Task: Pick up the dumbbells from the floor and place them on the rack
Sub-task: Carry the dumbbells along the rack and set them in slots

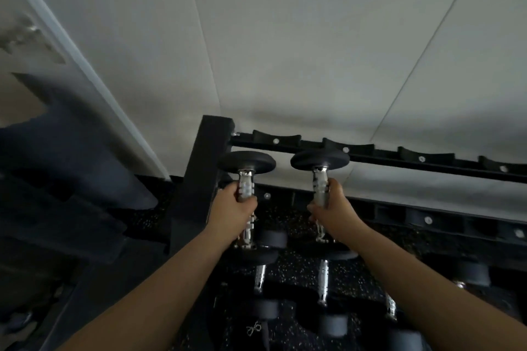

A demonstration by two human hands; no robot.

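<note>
Both hands are gripping a dumbbell each right now. The left hand (232,209) is wrapping its fingers tight around the chrome handle of a black round-headed dumbbell (247,162), and the right hand (333,211) is clenching the handle of a matching black-and-chrome dumbbell (320,161). Both are being held up, far heads sitting close in front of the black metal rack's top saddle rail (370,155) at about 12 o'clock. More chrome-handled dumbbells (323,282) are lying on the speckled black rubber floor (296,268) at 6 o'clock.
</note>
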